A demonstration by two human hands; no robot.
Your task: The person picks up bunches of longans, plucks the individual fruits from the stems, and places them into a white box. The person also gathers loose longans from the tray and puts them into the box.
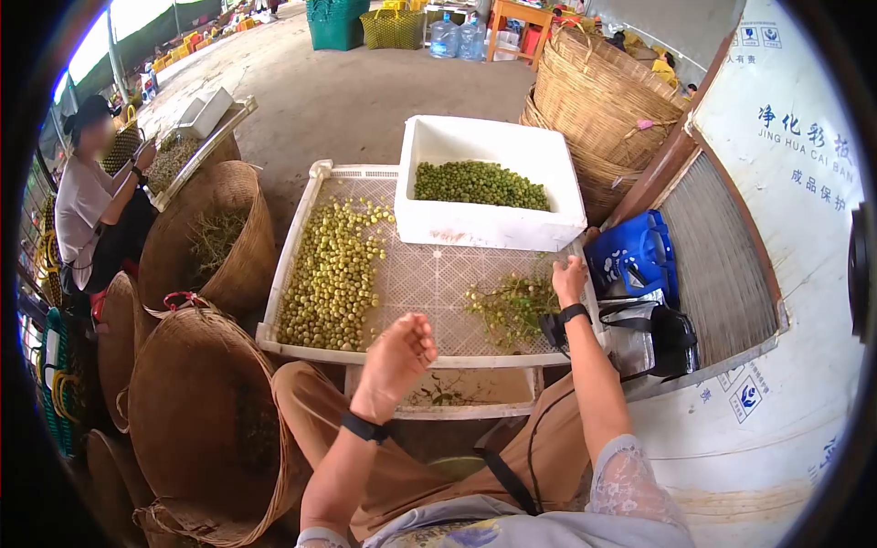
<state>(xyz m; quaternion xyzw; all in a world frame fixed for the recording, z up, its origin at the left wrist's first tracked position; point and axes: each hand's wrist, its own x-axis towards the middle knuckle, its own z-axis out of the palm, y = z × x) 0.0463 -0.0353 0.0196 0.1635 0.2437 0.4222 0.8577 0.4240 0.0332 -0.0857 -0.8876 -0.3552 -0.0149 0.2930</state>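
Observation:
A white perforated tray [429,283] lies in front of me with a heap of small yellow-green fruits [333,274] on its left side. A pile of leafy twigs with fruits [512,306] lies on its right side. My right hand [568,279] rests on the tray beside that pile, touching the twigs; whether it grips any I cannot tell. My left hand [400,354] hovers over the tray's near edge, fingers loosely curled with nothing seen in them. A white foam box [489,224] holding green fruits [480,183] sits on the tray's far right corner.
Large woven baskets [206,402] stand at my left and more [598,100] are stacked at the back right. A blue bag [635,256] and a dark bag [653,333] lie to the right. A seated person [91,210] works at the far left.

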